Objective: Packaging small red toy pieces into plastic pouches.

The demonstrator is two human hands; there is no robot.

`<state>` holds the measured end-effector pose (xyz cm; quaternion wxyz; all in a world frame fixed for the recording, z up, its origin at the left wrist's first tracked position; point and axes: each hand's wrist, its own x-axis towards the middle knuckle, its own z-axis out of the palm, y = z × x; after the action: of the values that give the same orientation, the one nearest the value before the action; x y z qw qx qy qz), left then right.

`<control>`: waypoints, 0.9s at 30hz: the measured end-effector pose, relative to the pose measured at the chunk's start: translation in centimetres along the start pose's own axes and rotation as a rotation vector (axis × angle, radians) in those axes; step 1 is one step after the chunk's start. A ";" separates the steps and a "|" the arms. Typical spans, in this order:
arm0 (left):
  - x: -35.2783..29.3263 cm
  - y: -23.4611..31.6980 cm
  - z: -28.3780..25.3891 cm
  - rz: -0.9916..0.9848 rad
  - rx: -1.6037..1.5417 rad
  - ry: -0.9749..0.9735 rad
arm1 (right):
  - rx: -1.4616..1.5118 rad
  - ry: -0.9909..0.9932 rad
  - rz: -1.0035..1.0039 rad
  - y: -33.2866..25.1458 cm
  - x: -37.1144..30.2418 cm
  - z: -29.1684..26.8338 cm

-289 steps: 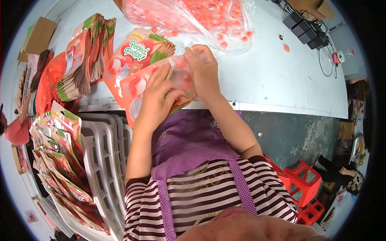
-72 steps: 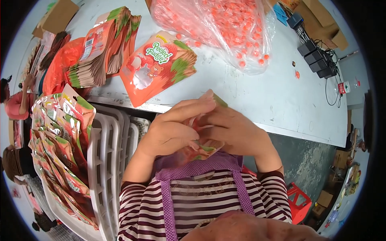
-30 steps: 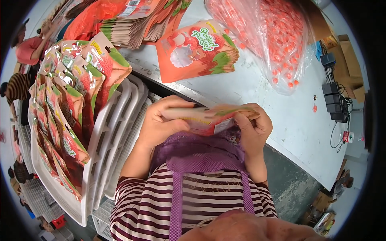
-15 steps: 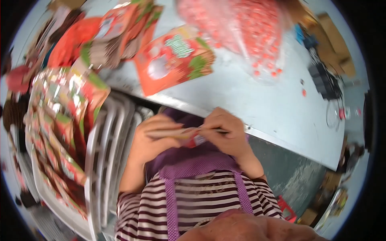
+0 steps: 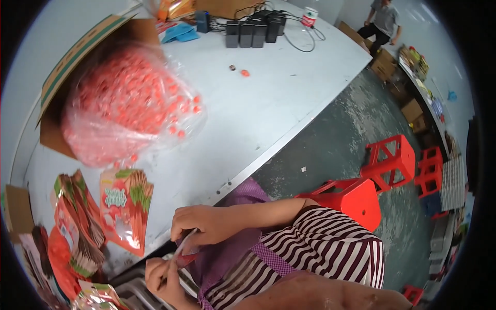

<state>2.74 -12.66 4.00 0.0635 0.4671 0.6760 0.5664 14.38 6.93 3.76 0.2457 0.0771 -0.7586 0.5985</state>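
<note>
At far left, a small brown carton [image 5: 18, 209] is seen near the edge of a white worktable [image 5: 289, 93]. Beside it, an orange-red plastic bag [image 5: 59, 258] is crowded by a stack of printed pouches [image 5: 77, 222], and glossy pouches [image 5: 98, 298] are cut off by the lower edge of the view. Higher up, a clear bag [image 5: 124, 103] filled with small red pieces is spilled from the mouth of a large open carton [image 5: 72, 64]. A fanned stack [image 5: 126, 201] of printed pouches is laid on the tabletop, near its edge.

Just right of these, a red pouch [image 5: 187, 258] is held almost edge-on between two bare hands, off the table and in front of a purple apron [image 5: 227, 263]. Its near end is pinched by the left hand [image 5: 165, 279], with fingers curled in and thumb pressed close. Its upper end is gripped by the right hand [image 5: 204, 225], fingers bent down over it; where that thumb is placed cannot be told.

Farther back, black devices [image 5: 253, 33] are lined up among cables. At right, red stools [image 5: 356, 204] are stood on the worn floor [image 5: 320, 139], and a person in grey [image 5: 385, 20] is glimpsed beyond.
</note>
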 end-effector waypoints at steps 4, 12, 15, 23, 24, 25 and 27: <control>0.7 0.2 0.7 0.190 0.124 -0.117 | -0.590 -0.045 -0.295 -1.7 0.1 -0.4; 1.0 0.6 1.3 0.216 0.249 -0.205 | -0.874 -0.023 -0.341 -1.0 -1.1 0.6; 0.9 0.4 1.3 0.243 0.242 -0.193 | -0.896 -0.023 -0.341 -1.2 -1.1 0.6; 0.5 -0.5 1.4 0.306 0.261 -0.195 | -0.845 0.004 -0.400 0.0 -1.3 1.1; 0.6 0.1 1.4 0.310 0.256 -0.197 | -0.852 0.007 -0.398 0.0 -1.3 1.0; 0.6 1.0 1.4 0.213 0.380 -0.221 | -0.883 -0.002 -0.400 -0.1 -1.4 1.0; 0.4 0.7 1.2 0.120 0.504 -0.246 | -0.918 -0.005 -0.402 -0.2 -1.5 1.1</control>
<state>3.65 -11.54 4.32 -0.0065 0.5725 0.7538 0.3224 15.49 5.60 3.07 0.3628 0.1071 -0.9145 0.1434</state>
